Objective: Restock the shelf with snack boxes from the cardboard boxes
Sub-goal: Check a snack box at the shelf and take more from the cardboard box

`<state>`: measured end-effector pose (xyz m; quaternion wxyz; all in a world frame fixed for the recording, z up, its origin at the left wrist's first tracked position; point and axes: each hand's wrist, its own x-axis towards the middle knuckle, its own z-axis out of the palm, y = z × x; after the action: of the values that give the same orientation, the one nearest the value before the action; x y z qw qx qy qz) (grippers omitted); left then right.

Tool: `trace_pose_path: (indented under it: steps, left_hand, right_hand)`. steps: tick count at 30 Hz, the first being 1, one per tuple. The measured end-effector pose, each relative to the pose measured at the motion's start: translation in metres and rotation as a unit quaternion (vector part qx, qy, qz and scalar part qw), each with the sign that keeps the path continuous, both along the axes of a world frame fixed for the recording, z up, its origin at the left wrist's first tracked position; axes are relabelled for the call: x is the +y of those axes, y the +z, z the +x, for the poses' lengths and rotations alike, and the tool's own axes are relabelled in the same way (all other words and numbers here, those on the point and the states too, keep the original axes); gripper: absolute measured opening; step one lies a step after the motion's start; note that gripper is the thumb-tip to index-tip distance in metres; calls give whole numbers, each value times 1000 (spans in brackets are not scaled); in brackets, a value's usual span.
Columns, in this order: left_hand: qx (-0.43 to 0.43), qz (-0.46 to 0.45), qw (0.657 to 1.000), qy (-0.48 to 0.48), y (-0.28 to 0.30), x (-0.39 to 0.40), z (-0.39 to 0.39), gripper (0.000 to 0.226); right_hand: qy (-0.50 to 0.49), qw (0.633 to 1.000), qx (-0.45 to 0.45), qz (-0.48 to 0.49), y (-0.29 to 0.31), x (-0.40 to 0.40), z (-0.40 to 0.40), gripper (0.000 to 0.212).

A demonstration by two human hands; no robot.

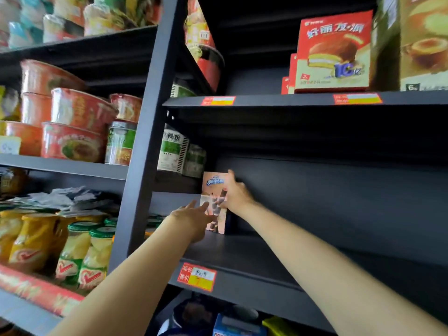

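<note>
The right hand grips the right edge of an upright snack box, fingers curled round its top corner and side, while the left hand lies flat against the lower front face with fingers straight, steadying it. The box stands at the far left end of the dark shelf, deep toward the back wall and just beside the grey upright post. To seat it well, I would judge it best to slide it square against the back and the left end, face forward, so later boxes can line up to its right along the bare board. Its front shows dark rolled wafer sticks under blue lettering too blurred to read. A red and yellow price tag on the shelf lip carries the characters 品名 and 售价 and handwriting I cannot make out. On the shelf above stands a red pie box printed 好丽友·派. To the left sit red instant noodle bowls and jars of fruit.
</note>
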<state>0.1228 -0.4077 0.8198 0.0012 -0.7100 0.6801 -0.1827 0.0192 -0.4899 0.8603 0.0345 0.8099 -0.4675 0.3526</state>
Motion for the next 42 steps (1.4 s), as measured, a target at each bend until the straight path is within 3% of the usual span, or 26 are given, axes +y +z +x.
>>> trace_pose_path:
  steps: [2,4,6,8,10,15,20,27,29,32,34,35,38,39,42]
  left_hand:
    - [-1,12,1000,4,1,-5,-4,67]
    - [-7,28,999,14,2,-5,-6,66]
    - [-9,49,998,27,4,-6,-5,67]
    - [-10,55,998,32,5,-6,-3,66]
    - [-13,54,998,34,6,-6,-3,65]
    - [-11,51,998,36,4,-7,-3,66]
    - [11,37,999,35,5,-4,1,70]
    - [-10,9,1000,5,9,3,0,63]
    - [-8,-12,1000,-18,9,9,-3,59]
    - [35,-95,993,-59,7,32,-12,57]
    - [50,-234,962,-133,-2,60,-17,47]
    - [79,-319,925,-190,-14,75,-17,42]
    - [228,-452,809,-300,-68,132,-8,40]
    - [253,-457,796,-306,-94,148,-2,37]
    - [254,-412,822,-301,-192,193,13,20]
  right_hand:
    - [-35,998,42,-9,0,-2,-2,96]
    - [-71,987,116,-85,-1,5,-9,86]
    - [-71,945,224,-227,-2,11,-17,64]
    - [-29,895,350,-277,-5,9,-27,56]
    - [3,882,419,-215,-10,1,-34,52]
    - [11,906,411,-104,-21,-13,-34,55]
    - [-51,837,518,-168,-15,-8,-28,51]
    - [-117,799,583,-88,-4,-2,-14,62]
    - [-107,821,554,-84,-2,13,-15,62]
    - [-47,907,411,-81,-2,58,-24,45]
    - [19,965,253,-73,-4,97,-35,25]
    - [48,982,161,-86,-9,119,-40,21]
    - [123,970,-39,-208,-49,185,-47,28]
    - [158,959,-65,-227,-73,208,-44,28]
    - [264,946,-28,-186,-178,268,-35,25]
